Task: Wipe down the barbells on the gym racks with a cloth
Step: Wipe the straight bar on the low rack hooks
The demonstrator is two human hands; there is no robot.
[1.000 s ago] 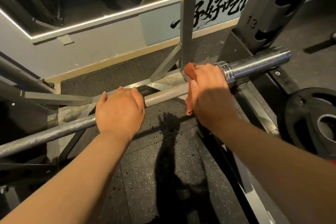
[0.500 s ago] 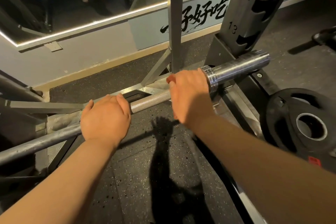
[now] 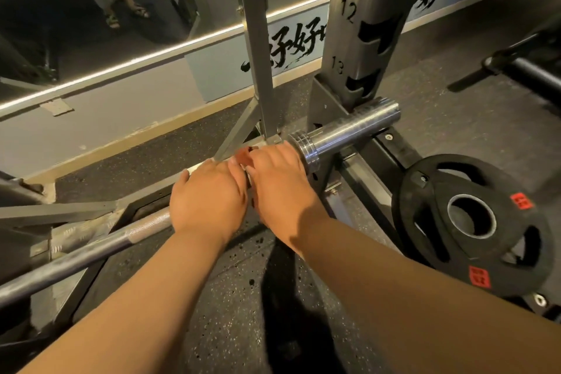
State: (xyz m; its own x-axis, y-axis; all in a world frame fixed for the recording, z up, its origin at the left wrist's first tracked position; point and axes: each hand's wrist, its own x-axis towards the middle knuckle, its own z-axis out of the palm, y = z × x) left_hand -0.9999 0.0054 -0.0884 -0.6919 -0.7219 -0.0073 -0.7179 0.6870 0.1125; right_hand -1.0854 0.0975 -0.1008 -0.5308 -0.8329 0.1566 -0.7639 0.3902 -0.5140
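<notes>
A steel barbell (image 3: 91,252) lies low across the rack, running from lower left up to its shiny sleeve (image 3: 349,133) at the right. My right hand (image 3: 279,179) wraps the shaft just left of the sleeve collar, with an orange-red cloth (image 3: 243,155) under its fingers; only a small edge of the cloth shows. My left hand (image 3: 209,200) grips the shaft right beside it, the two hands touching. The shaft under both hands is hidden.
A numbered rack upright (image 3: 367,39) rises behind the sleeve and a thin steel post (image 3: 258,55) stands just behind my hands. A black weight plate (image 3: 473,222) leans at the right. A mirrored wall (image 3: 121,39) with a light strip runs along the back. Another bar (image 3: 531,73) lies far right.
My left hand has slid right along the shaft until it meets my right hand. The right hand stays at the collar, and less of the cloth shows.
</notes>
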